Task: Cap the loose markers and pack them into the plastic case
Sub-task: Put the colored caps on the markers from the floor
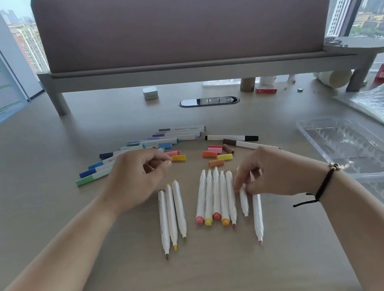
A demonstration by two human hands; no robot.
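Uncapped white markers (pixel 216 196) lie mid-desk in parallel groups, coloured tips showing. Loose caps (pixel 217 152) just behind; capped markers (pixel 136 152) beyond. Right hand (pixel 274 172) pinches one marker; left hand (pixel 138 177) curled, contents unclear. Clear case (pixel 353 141) at desk's right edge.

Ten uncapped markers (pixel 223 197), about ten capped markers (pixel 135 149), nine loose caps (pixel 217 152), one plastic case (pixel 353 146).

Wooden desk (pixel 37 171) bears markers (pixel 216 197), caps (pixel 217 153), plastic case (pixel 353 143).
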